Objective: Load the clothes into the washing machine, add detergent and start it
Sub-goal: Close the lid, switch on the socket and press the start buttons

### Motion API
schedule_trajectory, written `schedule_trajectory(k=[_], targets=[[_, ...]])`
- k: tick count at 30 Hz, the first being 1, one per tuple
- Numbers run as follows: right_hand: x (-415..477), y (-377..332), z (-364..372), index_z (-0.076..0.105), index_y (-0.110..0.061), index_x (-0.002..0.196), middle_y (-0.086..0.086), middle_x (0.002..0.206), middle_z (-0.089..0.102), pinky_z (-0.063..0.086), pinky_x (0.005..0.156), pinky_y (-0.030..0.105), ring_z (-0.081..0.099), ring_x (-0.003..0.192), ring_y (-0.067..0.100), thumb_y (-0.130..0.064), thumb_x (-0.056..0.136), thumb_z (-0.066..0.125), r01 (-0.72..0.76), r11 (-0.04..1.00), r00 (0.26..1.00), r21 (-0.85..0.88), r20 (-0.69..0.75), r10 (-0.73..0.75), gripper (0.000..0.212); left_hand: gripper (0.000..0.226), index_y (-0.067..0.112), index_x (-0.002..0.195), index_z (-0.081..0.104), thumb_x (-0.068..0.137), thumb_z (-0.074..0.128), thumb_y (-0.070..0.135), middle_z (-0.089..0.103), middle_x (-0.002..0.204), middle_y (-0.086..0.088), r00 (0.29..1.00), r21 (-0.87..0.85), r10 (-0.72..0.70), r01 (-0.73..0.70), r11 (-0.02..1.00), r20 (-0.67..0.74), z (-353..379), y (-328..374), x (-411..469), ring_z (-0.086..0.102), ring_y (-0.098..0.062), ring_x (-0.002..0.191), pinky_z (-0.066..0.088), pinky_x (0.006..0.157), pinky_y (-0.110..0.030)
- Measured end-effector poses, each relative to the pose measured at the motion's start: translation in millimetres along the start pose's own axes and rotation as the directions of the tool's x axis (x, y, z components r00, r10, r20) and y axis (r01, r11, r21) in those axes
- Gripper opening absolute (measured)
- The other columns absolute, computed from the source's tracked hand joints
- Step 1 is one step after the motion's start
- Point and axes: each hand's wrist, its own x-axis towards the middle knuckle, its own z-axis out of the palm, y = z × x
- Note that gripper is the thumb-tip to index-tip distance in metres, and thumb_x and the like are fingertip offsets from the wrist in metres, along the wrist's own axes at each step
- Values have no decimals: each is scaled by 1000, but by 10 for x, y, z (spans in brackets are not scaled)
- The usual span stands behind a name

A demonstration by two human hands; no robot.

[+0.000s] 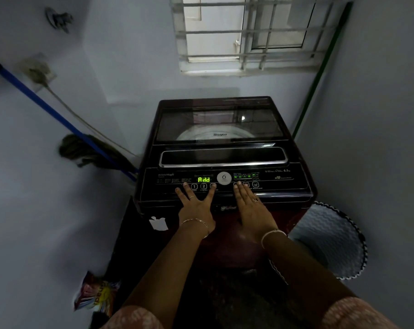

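The washing machine (pixel 225 210) stands directly in front of the person, and its control panel (pixel 284 184) runs from left to right along the near edge, just under both hands. The left hand (pixel 196 205) and the right hand (pixel 251 207) lie flat on the panel with fingers straight and spread, holding nothing. Their fingertips touch the row of small buttons on either side of the round button (pixel 224 178), and both hands are about equally near to it. The display (pixel 204 179) shows "Add", so probably the machine asks for detergent. The detergent packet (pixel 95 293) lies on the floor low at the left, well apart from the hands and nearer to the left one. The lid (pixel 220 124) is closed behind the panel. Its glass shows mostly reflections and a pale drum ring, so the clothes inside cannot be seen. The button labels are too small to read — which one starts the wash I cannot tell. The basket (pixel 343 224) at the right is partly cut off by the right arm.
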Motion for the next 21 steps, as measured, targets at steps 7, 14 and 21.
schedule_trajectory(k=[7,14,21], targets=[[-72,178,-137,42,-10,141,14,145,41,38,107,35,37,134,29,-18,87,55,-151,985,948,88,-269,170,56,105,40,145,-22,83,62,49,-24,153,-26,998,-30,-32,30,999,-53,87,-10,-33,-19,-48,141,41,102,-55],[-96,352,-167,44,-12,140,12,135,46,46,97,35,44,124,27,-17,88,55,-244,960,920,138,-280,274,54,103,6,150,-8,84,58,49,-7,159,-21,974,3,-11,12,1000,-226,139,42,-32,-9,-39,147,2,117,-58],[-87,325,-164,39,-17,143,9,124,48,54,82,34,47,114,25,-18,88,54,-272,957,928,96,-238,288,57,101,9,151,-8,85,58,46,-1,159,-21,974,-25,3,-9,1000,-228,163,29,-28,-2,-38,147,6,119,-55]])
